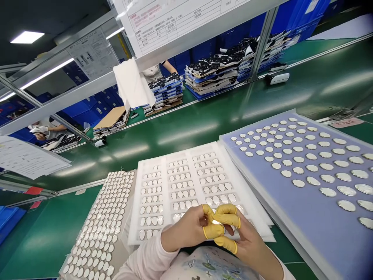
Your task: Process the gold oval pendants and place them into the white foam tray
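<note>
Green painted desk [163, 134] under everything. Near its front-left corner, beige sheet [76, 249] packed with rows of small silver oval discs [96, 229]. Just right, white foam tray [135, 217] holding same discs in slotted rows. Left hand [185, 229] and right hand [243, 241] at tray's front edge, yellow rubber finger cots [223, 220] on fingers, closed from both sides on shiny silver oval disc [218, 223], partly hidden. Further right, lavender-blue pad [291, 194] with spaced rows of larger-looking discs [311, 168].
</note>
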The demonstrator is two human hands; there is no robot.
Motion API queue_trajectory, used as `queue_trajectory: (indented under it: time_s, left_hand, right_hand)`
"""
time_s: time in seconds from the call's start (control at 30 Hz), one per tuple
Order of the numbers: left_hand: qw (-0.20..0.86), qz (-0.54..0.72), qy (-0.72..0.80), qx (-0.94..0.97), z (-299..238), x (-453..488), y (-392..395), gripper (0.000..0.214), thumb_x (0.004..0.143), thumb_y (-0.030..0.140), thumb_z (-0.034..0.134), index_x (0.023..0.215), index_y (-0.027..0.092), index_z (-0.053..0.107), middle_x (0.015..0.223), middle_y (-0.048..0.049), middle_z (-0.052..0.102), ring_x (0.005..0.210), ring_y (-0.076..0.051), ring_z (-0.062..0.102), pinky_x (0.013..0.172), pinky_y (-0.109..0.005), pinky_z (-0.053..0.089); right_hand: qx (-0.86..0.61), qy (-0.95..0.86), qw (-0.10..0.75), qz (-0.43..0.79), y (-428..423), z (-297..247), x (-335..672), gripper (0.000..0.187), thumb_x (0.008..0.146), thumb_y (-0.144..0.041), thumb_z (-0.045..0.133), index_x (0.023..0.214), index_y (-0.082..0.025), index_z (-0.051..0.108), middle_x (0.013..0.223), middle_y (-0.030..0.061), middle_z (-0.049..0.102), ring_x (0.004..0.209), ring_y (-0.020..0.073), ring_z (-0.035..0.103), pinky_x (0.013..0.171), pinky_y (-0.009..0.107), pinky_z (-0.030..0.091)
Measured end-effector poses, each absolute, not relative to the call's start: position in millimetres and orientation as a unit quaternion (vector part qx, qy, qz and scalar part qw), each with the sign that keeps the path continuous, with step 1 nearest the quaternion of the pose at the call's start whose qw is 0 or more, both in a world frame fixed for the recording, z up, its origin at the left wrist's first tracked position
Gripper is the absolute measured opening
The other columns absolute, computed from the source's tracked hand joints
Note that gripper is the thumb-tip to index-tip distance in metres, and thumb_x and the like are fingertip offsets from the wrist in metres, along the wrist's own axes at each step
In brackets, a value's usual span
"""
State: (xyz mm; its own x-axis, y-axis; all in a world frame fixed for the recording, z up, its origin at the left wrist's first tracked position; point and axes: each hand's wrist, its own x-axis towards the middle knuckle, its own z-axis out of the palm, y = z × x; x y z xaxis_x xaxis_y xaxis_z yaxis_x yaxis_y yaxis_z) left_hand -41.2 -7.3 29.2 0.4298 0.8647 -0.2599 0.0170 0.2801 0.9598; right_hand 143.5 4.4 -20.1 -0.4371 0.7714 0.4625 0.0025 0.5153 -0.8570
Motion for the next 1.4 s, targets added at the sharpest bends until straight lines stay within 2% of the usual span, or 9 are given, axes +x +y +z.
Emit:
queue_trajectory:
  time_s: [0.13,0.3,0.47,0.63,0.73,0.8,0.93,1.17,1.4]
  left_hand:
    - [0.660,0.360,0.439,0.493,26,-29,-12,0.054,0.079,0.067,0.068,0.073,0.020,0.042,0.062,0.0058,0.052,0.047,-0.003,0.034,0.049,-0.019,0.033]
    - [0.668,0.334,0.472,0.468,31,-34,-14,0.064,0.074,0.081,0.060,0.072,0.019,0.048,0.053,0.0057,0.050,0.039,-0.005,0.042,0.041,-0.020,0.033]
    - [0.743,0.338,0.413,0.404,23,-36,-13,0.064,0.068,0.077,0.071,0.077,0.018,0.049,0.059,0.0023,0.059,0.039,-0.008,0.053,0.043,-0.021,0.042]
    - [0.741,0.341,0.437,0.380,11,-50,-10,0.059,0.072,0.073,0.070,0.076,0.019,0.048,0.057,0.0042,0.054,0.038,-0.008,0.049,0.039,-0.021,0.040]
    - [0.584,0.311,0.586,0.467,11,-88,5,0.049,0.089,0.067,0.051,0.081,0.018,0.050,0.065,0.0012,0.058,0.046,-0.010,0.053,0.047,-0.023,0.046]
    - [0.360,0.218,0.730,0.538,14,-126,21,0.036,0.099,0.049,0.040,0.087,0.018,0.053,0.076,-0.0010,0.064,0.058,-0.011,0.060,0.058,-0.023,0.051]
    - [0.203,0.137,0.818,0.521,15,-202,61,0.020,0.101,0.030,0.045,0.096,0.017,0.058,0.086,-0.0046,0.067,0.074,-0.015,0.063,0.072,-0.029,0.052]
    - [0.069,-0.024,0.851,0.519,-10,-248,115,0.033,0.096,0.036,0.062,0.121,0.015,0.061,0.120,-0.0092,0.065,0.103,-0.022,0.066,0.088,-0.044,0.057]
    - [0.015,-0.119,0.830,0.545,-29,-248,132,0.035,0.096,0.035,0.062,0.125,0.015,0.060,0.124,-0.0104,0.064,0.106,-0.023,0.065,0.090,-0.045,0.057]
  right_hand:
    - [-0.260,-0.730,0.469,0.423,2,-20,147,0.020,0.095,-0.036,0.066,0.115,-0.035,0.063,0.096,0.0025,0.059,0.065,0.0145,0.047,0.061,0.028,0.051]
    - [-0.225,-0.671,0.500,0.499,3,-30,146,0.022,0.092,-0.045,0.067,0.110,-0.034,0.065,0.094,0.0031,0.058,0.065,0.0151,0.048,0.059,0.029,0.051]
    - [-0.223,-0.642,0.490,0.546,4,-35,146,0.023,0.092,-0.045,0.067,0.113,-0.034,0.065,0.096,0.0048,0.056,0.070,0.0167,0.053,0.061,0.030,0.053]
    - [-0.271,-0.684,0.460,0.497,4,-39,147,0.033,0.094,-0.044,0.065,0.126,-0.036,0.059,0.095,0.0030,0.056,0.062,0.0138,0.049,0.070,0.034,0.055]
    - [-0.292,-0.692,0.449,0.484,5,-52,154,0.037,0.096,-0.042,0.060,0.132,-0.034,0.056,0.075,-0.0020,0.050,0.066,0.0167,0.054,0.085,0.041,0.055]
    - [-0.288,-0.690,0.452,0.486,8,-63,160,0.034,0.098,-0.041,0.057,0.131,-0.032,0.057,0.069,-0.0023,0.047,0.077,0.0202,0.060,0.093,0.043,0.053]
    - [-0.298,-0.670,0.462,0.499,14,-77,165,0.031,0.098,-0.043,0.054,0.125,-0.030,0.061,0.071,0.0009,0.052,0.088,0.0245,0.063,0.091,0.043,0.054]
    - [-0.318,-0.649,0.477,0.500,14,-74,166,0.028,0.095,-0.045,0.058,0.118,-0.031,0.067,0.074,0.0042,0.058,0.082,0.0260,0.064,0.075,0.039,0.058]
    - [-0.343,-0.647,0.484,0.480,11,-85,182,0.026,0.095,-0.046,0.058,0.114,-0.034,0.071,0.072,0.0044,0.058,0.080,0.0261,0.065,0.065,0.035,0.057]
